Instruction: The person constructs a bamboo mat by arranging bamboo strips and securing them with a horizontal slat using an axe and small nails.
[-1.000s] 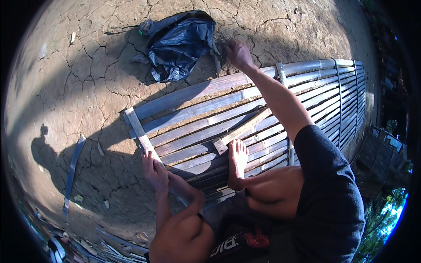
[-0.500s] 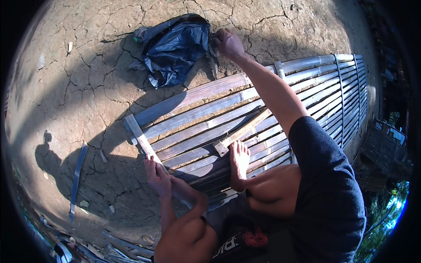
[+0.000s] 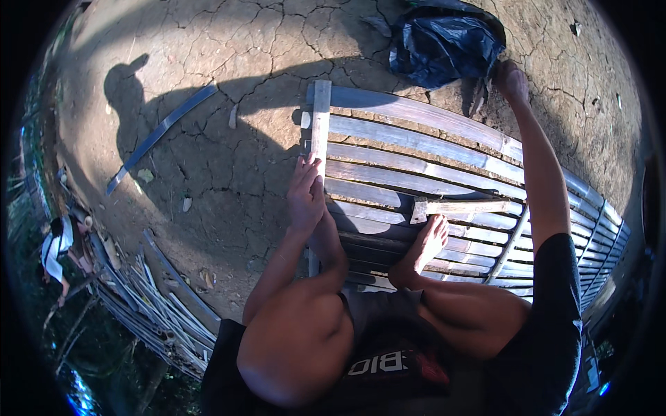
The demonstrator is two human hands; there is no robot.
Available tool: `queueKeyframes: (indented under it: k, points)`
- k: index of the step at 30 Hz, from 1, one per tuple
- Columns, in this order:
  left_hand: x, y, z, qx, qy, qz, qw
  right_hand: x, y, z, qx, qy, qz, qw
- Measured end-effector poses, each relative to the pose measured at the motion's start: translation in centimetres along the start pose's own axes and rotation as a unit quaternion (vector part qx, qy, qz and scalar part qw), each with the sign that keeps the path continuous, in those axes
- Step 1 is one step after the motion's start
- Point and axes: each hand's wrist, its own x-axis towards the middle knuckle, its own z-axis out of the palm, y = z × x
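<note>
I see cracked dirt ground [image 3: 229,166], then slat panel [image 3: 444,180] lying flat on it. Dark plastic bag [image 3: 444,41] sits just past panel's far edge. R hand [image 3: 512,80] at bag, grip can't tell. L hand [image 3: 306,191] open, flat on end crosspiece [image 3: 320,125].

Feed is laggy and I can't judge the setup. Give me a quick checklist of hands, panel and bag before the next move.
1. Left hand resting on the crosspiece: ok.
2. Right hand at the dark plastic bag: ok; its grip on anything: cannot tell.
3. Slat panel flat on the ground: ok.
4. Foot pressing on the slats: ok.
5. Short wooden piece lying loose across the slats: cannot tell if fixed.
</note>
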Motion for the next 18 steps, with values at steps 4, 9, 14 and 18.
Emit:
queueKeyframes:
  k: [4,9,14,18]
  points:
    - [-1.1,-1.1,-1.0,-0.001,0.032,-0.002,0.999,-1.0,-2.4,0.4,-0.048,0.020,0.009,0.999]
    - [-1.1,-0.6,-0.3,-0.009,0.037,-0.004,0.999,-0.7,-0.1,-0.1,-0.012,0.006,-0.005,1.000]
    - [-1.3,-1.2,0.4,-0.046,0.015,-0.031,0.998,-0.8,1.6,0.8,0.030,0.082,-0.070,0.994]
    - [-1.4,-1.2,-0.5,-0.061,-0.005,-0.053,0.997,-1.8,1.6,-0.8,0.131,0.112,0.022,0.985]
